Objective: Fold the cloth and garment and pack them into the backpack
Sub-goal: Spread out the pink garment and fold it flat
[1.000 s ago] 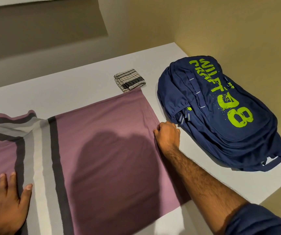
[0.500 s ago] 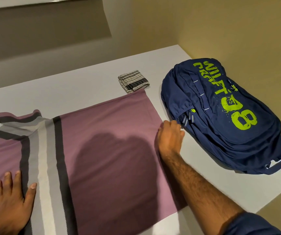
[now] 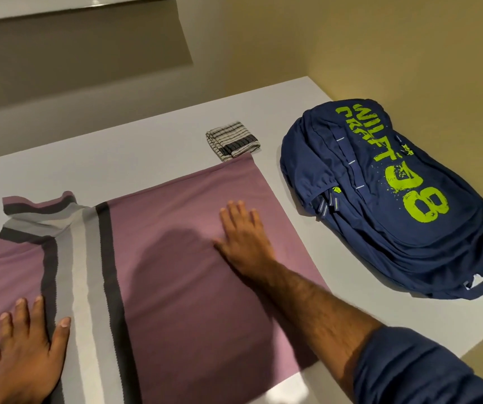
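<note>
Left hand (image 3: 26,352) is pressed flat, fingers spread, on the striped end of the purple garment (image 3: 176,272) laid out on the white table (image 3: 117,158), right hand (image 3: 244,237) is also open-palmed on it gripping nothing, then the small folded striped cloth (image 3: 233,139) touching its far corner, and the navy backpack (image 3: 394,199) lying closed off to the right.

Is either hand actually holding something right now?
No. Both the left hand and right hand lie flat, open, on the purple garment, gripping nothing.
</note>
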Demonstrator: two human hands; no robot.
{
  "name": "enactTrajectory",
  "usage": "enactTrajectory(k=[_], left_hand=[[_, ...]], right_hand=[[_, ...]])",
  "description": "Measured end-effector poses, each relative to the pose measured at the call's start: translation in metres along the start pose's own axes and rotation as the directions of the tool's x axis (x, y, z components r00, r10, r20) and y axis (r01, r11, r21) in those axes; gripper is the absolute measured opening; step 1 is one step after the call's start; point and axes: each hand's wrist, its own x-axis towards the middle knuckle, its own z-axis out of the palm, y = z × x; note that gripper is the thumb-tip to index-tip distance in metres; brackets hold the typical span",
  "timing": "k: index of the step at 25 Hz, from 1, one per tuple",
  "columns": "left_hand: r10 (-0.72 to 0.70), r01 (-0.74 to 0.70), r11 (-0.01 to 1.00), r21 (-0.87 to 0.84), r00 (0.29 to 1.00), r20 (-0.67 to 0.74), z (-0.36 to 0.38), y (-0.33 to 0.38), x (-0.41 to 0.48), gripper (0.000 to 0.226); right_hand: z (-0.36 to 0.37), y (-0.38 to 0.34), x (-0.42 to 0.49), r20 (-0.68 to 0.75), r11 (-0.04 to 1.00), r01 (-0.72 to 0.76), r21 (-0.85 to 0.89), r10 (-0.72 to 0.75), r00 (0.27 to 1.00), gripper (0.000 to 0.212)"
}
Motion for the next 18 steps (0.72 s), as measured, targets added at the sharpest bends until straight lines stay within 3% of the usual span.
enactTrajectory(k=[2,4,6,7,8,10,13,15,18], left_hand=[[-0.001,0.001,1.000,0.006,1.000,0.006,-0.008,0.005,-0.004,0.096],[0.006,-0.006,1.000,0.018,1.000,-0.002,-0.014,0.009,-0.009,0.093],[0.031,-0.029,0.999,0.037,0.998,-0.046,-0.025,0.025,-0.016,0.086],[0.075,-0.073,0.997,0.031,0.994,-0.083,-0.030,0.040,-0.016,0.079],[0.141,-0.140,0.990,0.013,0.984,-0.109,-0.036,0.061,-0.011,0.071],[0.287,-0.297,0.952,-0.079,0.952,-0.109,-0.045,0.116,0.009,0.063],[0.390,-0.391,0.913,-0.114,0.920,-0.034,-0.036,0.173,0.050,0.063],[0.376,-0.376,0.926,-0.041,0.926,-0.022,-0.031,0.168,0.078,0.067],[0.265,-0.266,0.964,-0.006,0.962,-0.067,-0.036,0.114,0.101,0.074]], right_hand=[[0.005,-0.006,0.008,0.077,0.991,0.129,0.017,-0.130,0.989,0.077],[-0.001,0.018,0.027,0.061,0.996,-0.091,-0.018,0.092,0.994,0.078],[-0.009,0.044,0.042,0.011,0.920,-0.385,-0.079,0.387,0.922,0.080],[-0.011,0.046,0.049,-0.025,0.906,-0.407,-0.118,0.407,0.913,0.079],[-0.010,0.037,0.058,-0.039,0.934,-0.333,-0.133,0.331,0.943,0.078],[-0.004,-0.012,0.072,-0.012,0.998,-0.040,-0.054,0.040,0.999,0.073],[0.017,-0.084,0.072,0.091,0.960,0.279,0.033,-0.281,0.955,0.069],[0.022,-0.083,0.080,0.114,0.960,0.280,0.009,-0.279,0.953,0.069],[0.013,-0.026,0.105,0.045,0.999,-0.002,-0.033,0.004,0.999,0.074]])
